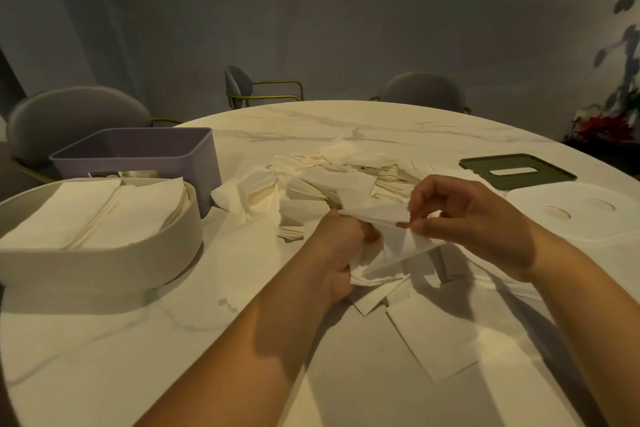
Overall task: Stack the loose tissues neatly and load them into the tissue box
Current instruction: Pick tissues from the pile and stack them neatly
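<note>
A heap of loose white tissues lies across the middle of the round marble table. My left hand grips a bunch of crumpled tissues just in front of the heap. My right hand pinches the upper edge of the same bunch, fingers curled. At the left stands a white oval tissue box, holding a neat flat stack of tissues. A few flat tissues lie on the table below my hands.
An empty lilac rectangular box stands behind the white one. A dark green lid with a slot and a white oval lid lie at the right. Grey chairs ring the far side; a plant stands at the right edge.
</note>
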The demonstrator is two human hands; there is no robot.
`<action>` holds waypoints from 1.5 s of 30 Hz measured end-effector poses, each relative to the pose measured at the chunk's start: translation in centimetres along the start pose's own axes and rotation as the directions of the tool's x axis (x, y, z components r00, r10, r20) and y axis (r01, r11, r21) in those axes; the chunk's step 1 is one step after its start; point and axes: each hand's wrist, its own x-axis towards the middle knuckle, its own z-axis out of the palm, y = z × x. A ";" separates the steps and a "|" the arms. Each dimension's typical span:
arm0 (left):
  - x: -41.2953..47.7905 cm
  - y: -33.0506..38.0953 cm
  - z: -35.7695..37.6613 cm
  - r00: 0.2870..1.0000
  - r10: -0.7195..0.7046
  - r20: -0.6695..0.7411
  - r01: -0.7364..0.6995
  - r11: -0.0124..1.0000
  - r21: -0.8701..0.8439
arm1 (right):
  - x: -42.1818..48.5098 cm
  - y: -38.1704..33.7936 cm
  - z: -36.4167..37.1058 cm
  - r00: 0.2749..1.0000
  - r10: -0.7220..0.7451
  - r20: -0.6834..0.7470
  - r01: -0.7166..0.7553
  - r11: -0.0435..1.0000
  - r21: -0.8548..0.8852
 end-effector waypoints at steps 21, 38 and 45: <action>-2.3 1.7 1.0 0.980 -0.109 0.165 0.168 0.898 -0.407 | -0.2 -0.8 0.5 0.895 -0.305 -0.325 0.311 0.950 -0.035; -3.7 2.5 1.7 0.989 -0.149 -0.007 0.123 0.841 -0.528 | -0.3 -0.4 0.4 0.922 -0.308 -0.234 0.310 0.950 -0.032; -3.8 2.7 1.7 0.996 -0.074 -0.040 0.040 0.835 -0.549 | -0.3 0.1 -0.3 0.933 -0.291 -0.210 0.278 0.956 -0.091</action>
